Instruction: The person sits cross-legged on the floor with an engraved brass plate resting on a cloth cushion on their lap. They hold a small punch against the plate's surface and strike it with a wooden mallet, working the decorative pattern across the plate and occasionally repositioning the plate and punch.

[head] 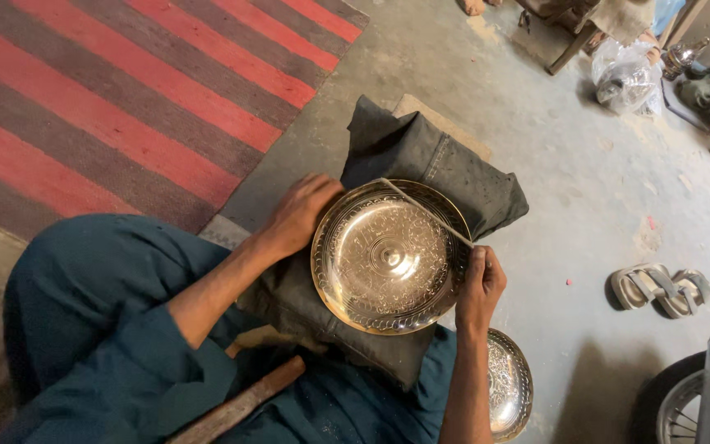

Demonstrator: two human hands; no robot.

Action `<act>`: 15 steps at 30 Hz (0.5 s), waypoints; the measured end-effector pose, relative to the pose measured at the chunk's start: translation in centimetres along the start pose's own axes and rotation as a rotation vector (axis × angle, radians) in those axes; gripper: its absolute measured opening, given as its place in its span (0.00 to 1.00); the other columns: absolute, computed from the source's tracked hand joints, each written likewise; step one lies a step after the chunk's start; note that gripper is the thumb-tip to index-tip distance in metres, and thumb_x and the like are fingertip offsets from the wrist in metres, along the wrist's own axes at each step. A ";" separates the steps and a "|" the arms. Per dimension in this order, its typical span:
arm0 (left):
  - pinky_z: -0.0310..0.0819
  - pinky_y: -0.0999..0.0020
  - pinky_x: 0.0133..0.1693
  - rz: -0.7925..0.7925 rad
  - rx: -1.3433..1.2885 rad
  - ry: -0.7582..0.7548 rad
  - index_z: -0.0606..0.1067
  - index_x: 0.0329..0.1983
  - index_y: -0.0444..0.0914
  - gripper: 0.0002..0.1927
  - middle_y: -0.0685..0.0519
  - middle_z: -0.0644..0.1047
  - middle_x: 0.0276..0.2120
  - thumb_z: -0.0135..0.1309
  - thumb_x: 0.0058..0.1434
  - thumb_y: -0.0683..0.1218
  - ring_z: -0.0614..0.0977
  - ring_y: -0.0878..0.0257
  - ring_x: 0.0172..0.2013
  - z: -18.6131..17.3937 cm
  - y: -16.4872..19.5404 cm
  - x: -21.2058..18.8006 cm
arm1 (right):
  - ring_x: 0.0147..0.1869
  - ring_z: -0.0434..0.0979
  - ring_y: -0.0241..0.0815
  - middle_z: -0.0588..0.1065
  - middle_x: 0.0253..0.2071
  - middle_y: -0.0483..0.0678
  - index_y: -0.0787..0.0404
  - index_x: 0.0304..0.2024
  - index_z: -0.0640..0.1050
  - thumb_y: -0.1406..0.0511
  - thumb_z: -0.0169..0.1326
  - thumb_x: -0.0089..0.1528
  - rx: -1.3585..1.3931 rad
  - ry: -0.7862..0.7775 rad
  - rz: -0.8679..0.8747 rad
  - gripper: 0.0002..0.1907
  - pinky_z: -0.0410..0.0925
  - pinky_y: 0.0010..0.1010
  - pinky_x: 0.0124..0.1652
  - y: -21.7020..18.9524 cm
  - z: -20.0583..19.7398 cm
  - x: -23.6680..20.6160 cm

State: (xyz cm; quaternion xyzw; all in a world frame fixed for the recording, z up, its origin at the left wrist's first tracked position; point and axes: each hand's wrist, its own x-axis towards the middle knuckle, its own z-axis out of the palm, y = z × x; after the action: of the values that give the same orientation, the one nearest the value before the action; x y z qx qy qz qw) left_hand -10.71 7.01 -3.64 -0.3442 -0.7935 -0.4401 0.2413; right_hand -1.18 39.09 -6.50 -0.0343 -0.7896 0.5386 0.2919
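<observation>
A round engraved brass plate [388, 259] lies on a dark cloth cushion [421, 156] over my lap. My left hand [299, 210] presses on the plate's left rim. My right hand [480, 284] sits at the plate's right edge and grips a thin metal rod [425, 210] that slants across the plate's upper part toward the far rim. A wooden handle [244, 404] rests on my teal-clothed leg below the plate.
A second engraved plate [509, 385] lies on the concrete floor by my right knee. A red and grey striped rug [117, 90] covers the left. A pair of sandals [659, 289], a plastic bag [626, 78] and a wheel [680, 407] are at the right.
</observation>
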 end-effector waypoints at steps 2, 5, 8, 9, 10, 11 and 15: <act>0.72 0.56 0.47 -0.204 -0.140 0.096 0.75 0.47 0.35 0.11 0.44 0.79 0.41 0.46 0.71 0.46 0.80 0.48 0.44 -0.1 0.1 -0.2 | 0.28 0.54 0.25 0.58 0.25 0.34 0.58 0.29 0.68 0.59 0.45 0.75 0.028 0.010 0.032 0.20 0.51 0.22 0.27 0.4 -0.2 -0.1; 0.74 0.55 0.42 -0.510 -0.146 0.143 0.75 0.42 0.36 0.11 0.46 0.80 0.37 0.46 0.74 0.47 0.82 0.50 0.39 0.0 1.1 -1.6 | 0.28 0.55 0.25 0.60 0.25 0.35 0.59 0.32 0.71 0.59 0.46 0.75 0.135 0.032 0.083 0.17 0.51 0.21 0.27 1.0 -0.2 0.0; 0.74 0.54 0.38 -0.364 0.067 0.159 0.74 0.40 0.36 0.08 0.47 0.79 0.36 0.50 0.72 0.46 0.82 0.49 0.37 1.5 3.0 -2.3 | 0.31 0.60 0.25 0.66 0.29 0.36 0.61 0.37 0.74 0.62 0.48 0.73 0.316 0.032 0.094 0.12 0.56 0.20 0.32 1.3 -0.7 1.1; 0.75 0.53 0.37 -0.242 0.159 0.159 0.74 0.41 0.35 0.07 0.48 0.78 0.36 0.52 0.71 0.45 0.81 0.48 0.37 1.9 3.3 -2.2 | 0.33 0.63 0.26 0.69 0.31 0.37 0.61 0.38 0.74 0.63 0.49 0.73 0.386 0.029 0.097 0.10 0.59 0.20 0.34 1.4 -0.7 1.4; 0.74 0.54 0.37 -0.227 0.154 0.145 0.74 0.40 0.35 0.07 0.48 0.78 0.35 0.53 0.71 0.44 0.81 0.48 0.37 2.1 3.3 -1.8 | 0.33 0.62 0.25 0.68 0.31 0.37 0.61 0.38 0.74 0.64 0.49 0.74 0.378 0.028 0.107 0.10 0.58 0.19 0.33 1.5 -0.7 1.6; 0.74 0.54 0.37 -0.216 0.145 0.132 0.74 0.39 0.35 0.07 0.47 0.77 0.34 0.54 0.70 0.44 0.81 0.49 0.37 2.3 3.2 -1.2 | 0.32 0.62 0.25 0.68 0.32 0.37 0.62 0.39 0.74 0.64 0.49 0.74 0.364 0.024 0.118 0.10 0.57 0.19 0.33 1.4 -0.9 1.7; 0.72 0.54 0.38 0.039 0.182 0.082 0.73 0.35 0.36 0.09 0.49 0.74 0.30 0.58 0.68 0.45 0.78 0.50 0.35 3.0 2.4 2.4 | 0.31 0.59 0.24 0.67 0.31 0.37 0.62 0.39 0.74 0.66 0.49 0.74 0.249 0.077 0.135 0.09 0.55 0.18 0.30 1.0 -1.7 1.1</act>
State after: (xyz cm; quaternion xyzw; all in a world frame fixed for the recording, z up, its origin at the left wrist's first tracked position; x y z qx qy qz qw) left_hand -10.72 11.30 -2.21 -0.3179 -0.8129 -0.3753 0.3120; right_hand -1.48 41.31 -6.45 -0.0712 -0.7008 0.6492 0.2871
